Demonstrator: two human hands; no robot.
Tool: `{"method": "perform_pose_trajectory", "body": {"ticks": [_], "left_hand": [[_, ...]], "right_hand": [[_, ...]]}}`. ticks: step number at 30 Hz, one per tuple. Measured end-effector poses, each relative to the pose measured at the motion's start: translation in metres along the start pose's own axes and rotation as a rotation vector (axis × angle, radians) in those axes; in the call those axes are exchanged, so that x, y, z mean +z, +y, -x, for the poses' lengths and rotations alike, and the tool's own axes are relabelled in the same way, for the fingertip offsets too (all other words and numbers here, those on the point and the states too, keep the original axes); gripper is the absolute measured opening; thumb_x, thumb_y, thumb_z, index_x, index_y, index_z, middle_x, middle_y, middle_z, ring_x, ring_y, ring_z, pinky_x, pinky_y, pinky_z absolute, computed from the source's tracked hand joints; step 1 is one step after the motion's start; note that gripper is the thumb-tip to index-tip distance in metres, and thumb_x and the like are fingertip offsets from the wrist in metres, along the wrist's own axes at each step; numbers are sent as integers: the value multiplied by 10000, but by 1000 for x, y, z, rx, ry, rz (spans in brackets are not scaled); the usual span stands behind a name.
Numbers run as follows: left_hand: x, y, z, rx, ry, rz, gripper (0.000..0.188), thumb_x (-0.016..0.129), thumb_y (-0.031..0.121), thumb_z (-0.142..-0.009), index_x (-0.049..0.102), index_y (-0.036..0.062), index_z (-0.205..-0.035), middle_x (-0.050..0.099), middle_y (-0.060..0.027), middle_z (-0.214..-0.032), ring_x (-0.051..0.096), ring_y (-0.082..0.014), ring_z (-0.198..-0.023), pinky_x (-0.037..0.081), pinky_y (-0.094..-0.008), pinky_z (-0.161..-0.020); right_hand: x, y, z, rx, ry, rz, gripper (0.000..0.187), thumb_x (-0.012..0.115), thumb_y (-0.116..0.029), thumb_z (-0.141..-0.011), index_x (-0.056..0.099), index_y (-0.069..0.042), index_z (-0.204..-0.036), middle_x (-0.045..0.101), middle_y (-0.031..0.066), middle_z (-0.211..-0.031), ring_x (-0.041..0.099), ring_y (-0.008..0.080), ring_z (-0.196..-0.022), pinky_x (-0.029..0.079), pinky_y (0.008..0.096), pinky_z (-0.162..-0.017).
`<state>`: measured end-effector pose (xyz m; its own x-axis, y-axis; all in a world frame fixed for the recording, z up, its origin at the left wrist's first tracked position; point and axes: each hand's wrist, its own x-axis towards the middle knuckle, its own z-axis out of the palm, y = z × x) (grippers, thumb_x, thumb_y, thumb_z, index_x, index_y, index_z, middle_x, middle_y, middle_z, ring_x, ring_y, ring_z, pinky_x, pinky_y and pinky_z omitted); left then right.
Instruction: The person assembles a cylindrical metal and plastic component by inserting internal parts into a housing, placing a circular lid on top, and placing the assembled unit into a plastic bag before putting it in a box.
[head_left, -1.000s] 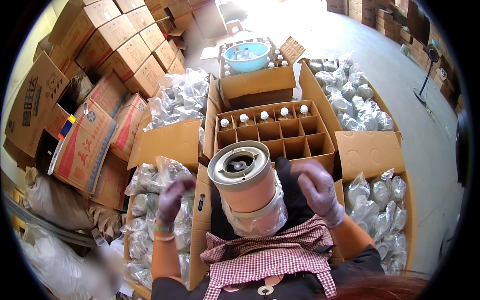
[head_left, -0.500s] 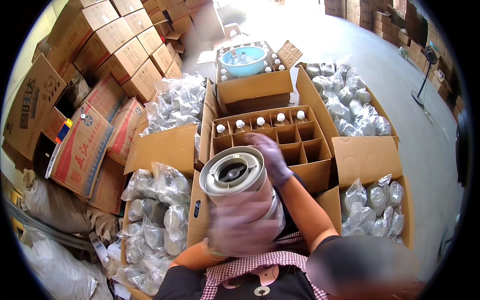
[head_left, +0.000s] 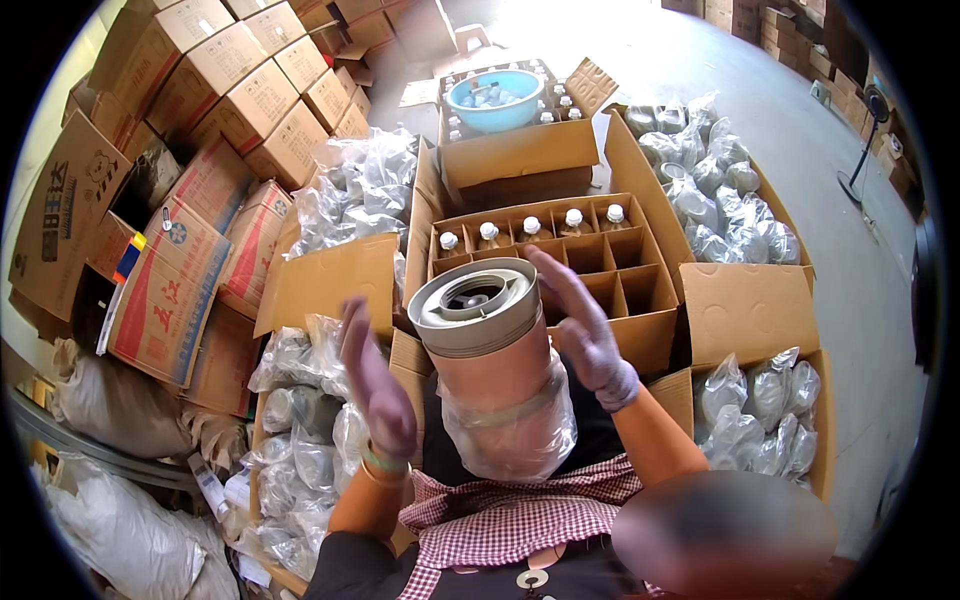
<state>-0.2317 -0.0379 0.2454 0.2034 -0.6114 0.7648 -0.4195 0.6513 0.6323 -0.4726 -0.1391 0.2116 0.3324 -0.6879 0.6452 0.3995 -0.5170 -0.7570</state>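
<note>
1. Both gloved hands are open and grip nothing: the left hand point(head_left: 372, 380) is raised with fingers straight, just beside the left of the jar point(head_left: 492, 360), and the right hand point(head_left: 583, 322) is spread flat close to the jar's right side. Whether either palm touches the jar cannot be told.
2. The single jar stands upright in front of the person's chest, between the two hands. It has a grey ribbed lid point(head_left: 475, 305) and a tan body, and a clear plastic bag point(head_left: 510, 432) is pulled round its lower half.
3. Behind the jar lies one open divided carton point(head_left: 640, 300). Five white-capped bottles point(head_left: 528, 228) fill the row along its far edge; the nearer cells hold nothing.
4. Beyond it sits another carton with one blue basin point(head_left: 497, 100) resting on top of its bottles.
5. Open boxes full of bagged jars point(head_left: 715, 190) lie along the right side, and more point(head_left: 300, 440) along the left.
6. Sealed cartons point(head_left: 215, 80) are stacked at the far left corner of the floor.
7. A checked apron point(head_left: 520, 515) shows at the near edge.
</note>
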Motion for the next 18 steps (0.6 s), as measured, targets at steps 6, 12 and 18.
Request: {"method": "perform_pose_trajectory", "body": {"ticks": [6, 12, 18], "left_hand": [[-14, -29, -71, -159, -475, -10, 946, 889, 491, -774, 523, -49, -1460, 601, -165, -1421, 614, -282, -1279, 503, -398, -1074], [-16, -53, -97, -617, -208, 653, 658, 503, 469, -1083, 433, -39, -1495, 637, -202, -1365, 683, -305, -1199, 597, -462, -1018], [-14, -108, -79, -803, -275, 677, 682, 449, 567, -1070, 455, 44, -1507, 633, -153, -1385, 667, -294, -1222, 605, -460, -1007]], "right_hand": [[13, 1, -76, 103, -156, 226, 791, 659, -437, -995, 355, 1, -1580, 527, 212, -1488, 497, 327, -1393, 355, 405, -1186], [26, 54, -139, -484, 25, 496, 920, 906, -363, -755, 485, -65, -1517, 589, 142, -1413, 541, 328, -1326, 432, 439, -1128], [33, 95, -146, -376, -187, 813, 969, 926, -346, -588, 571, -141, -1466, 642, 111, -1242, 598, 337, -1099, 474, 475, -1014]]}}
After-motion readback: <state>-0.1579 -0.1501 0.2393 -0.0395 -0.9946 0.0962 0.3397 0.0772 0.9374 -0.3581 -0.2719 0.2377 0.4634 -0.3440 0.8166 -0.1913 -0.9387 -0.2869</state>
